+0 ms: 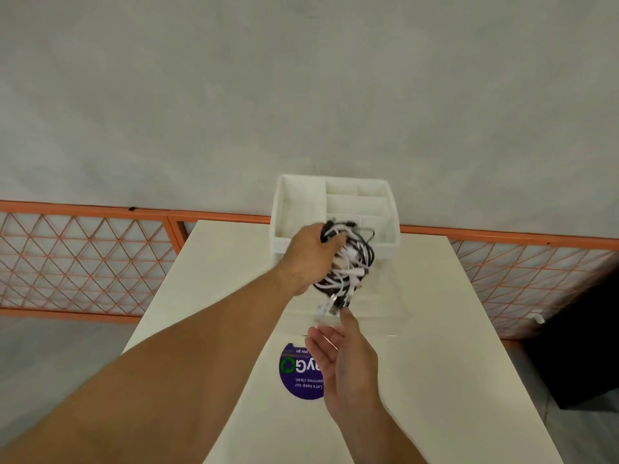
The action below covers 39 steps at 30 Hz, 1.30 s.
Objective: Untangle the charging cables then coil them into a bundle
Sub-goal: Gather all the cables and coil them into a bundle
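**Op:** My left hand (311, 256) grips the cable tangle (351, 262) from its top, held above the table (435, 329), just in front of the white divided box (301, 195). Right hand (345, 356) is open, palm up, under the dangling plugs (330, 304).

**Obs:** Advice for this step?

**Op:** Catch one free plug and feed it back through the loops — no yanking, knots likely tighten. Cords look thin and rubbery, black and white; the stiff connectors may snag.
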Each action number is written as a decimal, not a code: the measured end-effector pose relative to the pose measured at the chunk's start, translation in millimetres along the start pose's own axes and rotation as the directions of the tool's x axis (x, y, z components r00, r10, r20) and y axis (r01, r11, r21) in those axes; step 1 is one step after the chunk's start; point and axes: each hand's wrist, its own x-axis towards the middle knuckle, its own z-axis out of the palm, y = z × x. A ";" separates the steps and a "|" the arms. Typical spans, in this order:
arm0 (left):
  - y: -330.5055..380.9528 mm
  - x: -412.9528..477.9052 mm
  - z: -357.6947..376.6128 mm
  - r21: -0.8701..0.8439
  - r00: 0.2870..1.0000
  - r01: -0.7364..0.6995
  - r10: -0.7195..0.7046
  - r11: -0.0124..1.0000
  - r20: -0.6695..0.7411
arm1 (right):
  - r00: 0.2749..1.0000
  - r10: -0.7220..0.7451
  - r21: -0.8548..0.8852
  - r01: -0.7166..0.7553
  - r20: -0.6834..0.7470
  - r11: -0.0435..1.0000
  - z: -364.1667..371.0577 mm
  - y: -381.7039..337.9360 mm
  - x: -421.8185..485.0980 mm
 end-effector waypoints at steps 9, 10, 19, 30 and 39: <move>-32.4 0.8 8.5 0.020 0.973 0.207 -0.208 0.978 0.098 | 0.999 -0.005 0.082 0.002 0.034 0.997 -2.5 2.9 -1.5; -34.6 1.9 8.9 0.029 0.967 0.232 -0.234 0.972 0.099 | 0.999 -0.007 0.090 0.004 0.035 0.996 -2.4 3.1 -1.9; -42.1 13.0 12.7 0.183 0.919 0.370 -0.388 0.911 0.074 | 1.000 -0.017 0.080 0.015 0.022 0.997 -2.4 3.3 -2.1; -50.2 19.3 37.3 0.164 0.922 0.351 -0.310 0.922 -0.232 | 0.998 -0.057 0.000 0.057 0.005 0.998 -2.1 3.4 -2.5; -30.5 8.9 -1.8 0.573 0.956 0.235 -0.294 0.785 0.010 | 0.997 -0.083 -0.085 0.083 0.000 0.993 -5.3 1.8 0.5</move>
